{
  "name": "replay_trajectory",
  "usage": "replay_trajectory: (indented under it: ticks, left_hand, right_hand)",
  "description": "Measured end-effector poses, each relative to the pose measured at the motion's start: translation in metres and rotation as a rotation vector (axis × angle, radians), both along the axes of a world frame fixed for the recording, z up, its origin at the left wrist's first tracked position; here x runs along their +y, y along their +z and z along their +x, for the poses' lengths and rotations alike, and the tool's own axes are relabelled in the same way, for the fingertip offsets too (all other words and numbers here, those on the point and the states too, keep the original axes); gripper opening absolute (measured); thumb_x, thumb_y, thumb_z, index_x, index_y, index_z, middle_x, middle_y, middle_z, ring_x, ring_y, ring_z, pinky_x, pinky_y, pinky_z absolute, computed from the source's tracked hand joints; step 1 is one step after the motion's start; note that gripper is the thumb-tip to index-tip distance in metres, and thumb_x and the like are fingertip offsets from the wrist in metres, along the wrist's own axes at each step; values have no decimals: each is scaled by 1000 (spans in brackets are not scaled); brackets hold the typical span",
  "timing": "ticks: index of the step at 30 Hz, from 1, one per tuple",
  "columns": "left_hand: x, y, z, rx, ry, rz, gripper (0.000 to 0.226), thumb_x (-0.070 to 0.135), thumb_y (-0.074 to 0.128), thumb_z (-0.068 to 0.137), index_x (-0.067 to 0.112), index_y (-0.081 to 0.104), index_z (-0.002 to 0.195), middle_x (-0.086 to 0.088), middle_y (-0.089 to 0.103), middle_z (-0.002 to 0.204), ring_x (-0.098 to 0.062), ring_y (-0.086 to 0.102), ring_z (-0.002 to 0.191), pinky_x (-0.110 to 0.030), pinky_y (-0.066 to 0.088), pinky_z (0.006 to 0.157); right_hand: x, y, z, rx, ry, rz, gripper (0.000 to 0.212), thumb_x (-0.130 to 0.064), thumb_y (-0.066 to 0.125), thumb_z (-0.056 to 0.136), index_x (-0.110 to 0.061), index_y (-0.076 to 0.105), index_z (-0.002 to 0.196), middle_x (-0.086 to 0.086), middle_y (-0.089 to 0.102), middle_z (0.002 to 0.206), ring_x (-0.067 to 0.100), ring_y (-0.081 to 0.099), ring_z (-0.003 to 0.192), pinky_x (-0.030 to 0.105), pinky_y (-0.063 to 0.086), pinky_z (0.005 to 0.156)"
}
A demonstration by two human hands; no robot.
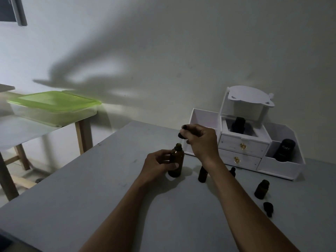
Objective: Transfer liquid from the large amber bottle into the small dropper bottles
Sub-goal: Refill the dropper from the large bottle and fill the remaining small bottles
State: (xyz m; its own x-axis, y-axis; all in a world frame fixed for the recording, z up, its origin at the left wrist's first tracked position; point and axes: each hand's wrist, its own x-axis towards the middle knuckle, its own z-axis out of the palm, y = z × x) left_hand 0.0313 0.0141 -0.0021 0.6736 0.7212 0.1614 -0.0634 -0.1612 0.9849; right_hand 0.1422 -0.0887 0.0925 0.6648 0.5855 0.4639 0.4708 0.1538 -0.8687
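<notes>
The large amber bottle [176, 163] stands uncapped on the grey table [91, 188], left hand [157, 165] wrapped round its body, right hand [201, 140] poised above, fingertips pinching the black dropper cap [182, 134], small dropper bottles [261, 189] just right.

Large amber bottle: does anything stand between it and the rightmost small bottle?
Yes. The right forearm crosses that path, and another small bottle stands just left of the forearm, partly hidden by it.
</notes>
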Motion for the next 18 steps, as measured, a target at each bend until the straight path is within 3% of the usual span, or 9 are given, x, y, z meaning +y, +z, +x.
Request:
replay_trajectory:
  ticks: [4,7,9,14,18]
  left_hand:
    - [-1,4,-1,16,-28,34,43,11,82,76,30,67,111,14,71,101,-2,65,94,-25,52,82]
    - [-1,6,-3,8,-31,50,44,10,82,76,26,67,115,14,71,100,0,66,92,-22,54,82]
    - [-1,5,-4,9,-28,53,45,10,82,75,25,68,115,14,71,100,1,67,91,-21,55,81]
    - [-2,5,-3,-6,-26,38,43,9,82,75,27,68,112,11,72,102,-3,68,93,-20,53,77]
    - [-2,3,-2,3,-14,34,47,11,83,74,22,69,118,4,73,109,-9,68,99,-27,54,84]
  right_hand:
    - [0,-10,1,-57,-5,-54,12,-17,74,86,-15,77,97,-3,77,86,7,73,82,28,60,79]
    - [0,-17,-1,-112,-20,-82,10,-18,76,84,-17,77,94,-10,73,82,-2,69,77,9,52,69]
    - [-1,-20,-2,-141,-28,-108,10,-19,77,83,-19,77,93,-16,69,78,-6,66,75,3,50,66]
    - [1,-22,0,-156,-59,-97,5,-16,79,82,-16,78,87,-14,70,74,-2,67,72,4,50,65]
    - [4,-21,-1,-166,-80,-83,2,-12,78,82,-12,78,83,-8,70,71,2,68,70,6,51,64]
